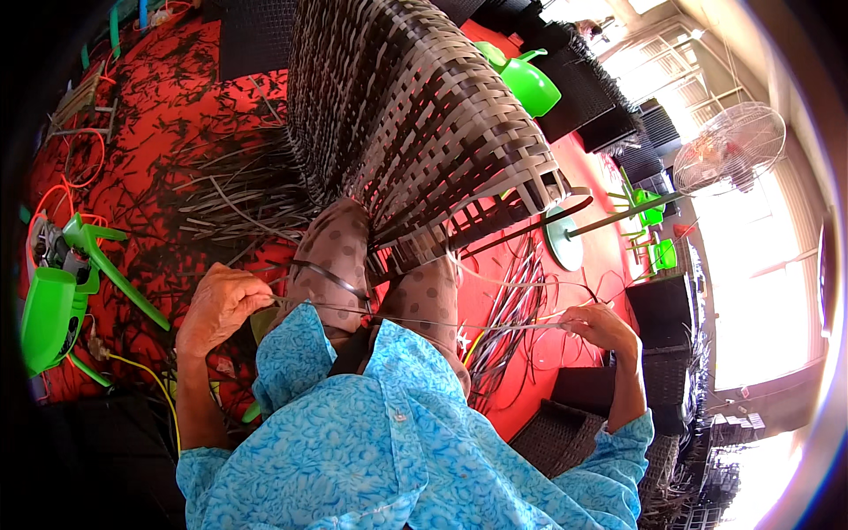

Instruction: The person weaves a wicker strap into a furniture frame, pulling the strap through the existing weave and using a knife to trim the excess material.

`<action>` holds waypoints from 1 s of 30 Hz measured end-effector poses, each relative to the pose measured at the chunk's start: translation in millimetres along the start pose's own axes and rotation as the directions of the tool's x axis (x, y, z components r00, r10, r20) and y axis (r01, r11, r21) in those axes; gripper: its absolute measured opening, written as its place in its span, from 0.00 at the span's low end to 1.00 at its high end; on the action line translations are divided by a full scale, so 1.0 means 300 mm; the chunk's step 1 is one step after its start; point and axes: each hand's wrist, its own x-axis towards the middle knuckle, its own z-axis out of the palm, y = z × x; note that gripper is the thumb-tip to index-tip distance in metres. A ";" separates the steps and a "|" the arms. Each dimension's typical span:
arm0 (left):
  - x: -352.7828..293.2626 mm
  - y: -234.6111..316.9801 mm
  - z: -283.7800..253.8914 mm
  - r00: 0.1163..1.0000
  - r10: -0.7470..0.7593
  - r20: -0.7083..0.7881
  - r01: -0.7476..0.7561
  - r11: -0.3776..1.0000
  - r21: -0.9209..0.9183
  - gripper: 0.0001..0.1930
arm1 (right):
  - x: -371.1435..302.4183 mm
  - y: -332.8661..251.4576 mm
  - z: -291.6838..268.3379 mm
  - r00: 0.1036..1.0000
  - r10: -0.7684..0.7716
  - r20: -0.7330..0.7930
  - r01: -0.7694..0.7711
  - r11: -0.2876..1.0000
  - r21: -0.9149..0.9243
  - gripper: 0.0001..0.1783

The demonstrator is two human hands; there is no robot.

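Note:
A thin, flat weaving strip [517, 327] is drawn across my lap, slightly sagging, between my two hands. My left hand [225, 305] pinches its left end beside my knee. Out to the right, my right hand [602, 327] closes thumb and fingers on the other end. Ahead of me leans a large woven piece [424, 115] in brown and grey-beige strips, its lower corner between my knees. Loose strip ends hang from that corner, and one dark strip loops over my left thigh. Neither hand touches the woven weave itself.
On the red floor [168, 79] lie dark strip scraps. Bundles of loose strips [508, 331] spread right of my legs. A green plastic chair [49, 318] with cords is at left; another green chair [530, 84] stands behind the weave. A pedestal fan [733, 146] and dark woven furniture [662, 318] are at right.

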 end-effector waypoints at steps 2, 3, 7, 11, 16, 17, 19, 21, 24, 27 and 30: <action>-0.003 0.000 0.008 0.999 -0.008 -0.033 0.008 1.000 0.020 0.06 | 0.018 0.025 0.035 0.989 0.137 0.062 -0.130 0.987 -0.098 0.10; 0.006 0.010 0.022 1.000 0.015 -0.021 -0.015 1.000 0.014 0.06 | 0.034 0.011 0.054 0.969 0.220 0.112 -0.202 0.967 -0.158 0.11; 0.094 0.128 0.141 0.968 0.250 0.035 -0.251 0.968 0.009 0.06 | 0.152 -0.216 0.133 0.977 -0.174 -0.123 0.173 0.985 -0.025 0.25; 0.175 0.309 0.270 0.920 0.390 0.038 -0.385 0.917 -0.108 0.06 | 0.260 -0.534 0.242 0.808 -0.503 -0.307 0.584 0.754 0.301 0.25; 0.227 0.377 0.219 0.934 0.354 -0.050 -0.352 0.886 -0.302 0.06 | 0.228 -0.627 0.203 0.963 -0.216 -0.162 0.270 0.745 0.610 0.19; 0.243 0.379 0.197 0.935 0.323 -0.146 -0.354 0.836 -0.420 0.06 | 0.207 -0.623 0.180 0.943 -0.209 -0.259 0.322 0.769 0.553 0.17; 0.286 0.382 0.159 0.881 0.268 -0.389 -0.429 0.801 -0.419 0.08 | 0.161 -0.609 0.115 0.935 -0.215 -0.282 0.324 0.843 0.430 0.11; 0.342 0.387 0.142 0.849 0.183 -0.497 -0.407 0.825 -0.392 0.13 | 0.122 -0.611 0.048 0.901 -0.265 -0.344 0.376 0.871 0.316 0.08; 0.432 0.416 0.178 0.810 0.153 -0.566 -0.404 0.845 -0.350 0.18 | 0.084 -0.638 -0.056 0.840 -0.301 -0.453 0.396 0.909 0.131 0.06; 0.454 0.443 0.237 0.885 0.110 -0.452 -0.378 0.735 -0.563 0.15 | 0.079 -0.679 -0.159 0.737 -0.322 -0.595 0.240 0.947 -0.214 0.04; 0.450 0.460 0.280 0.939 0.032 -0.342 -0.298 0.567 -0.768 0.11 | 0.117 -0.725 -0.243 0.590 -0.453 -0.669 0.192 0.883 -0.429 0.04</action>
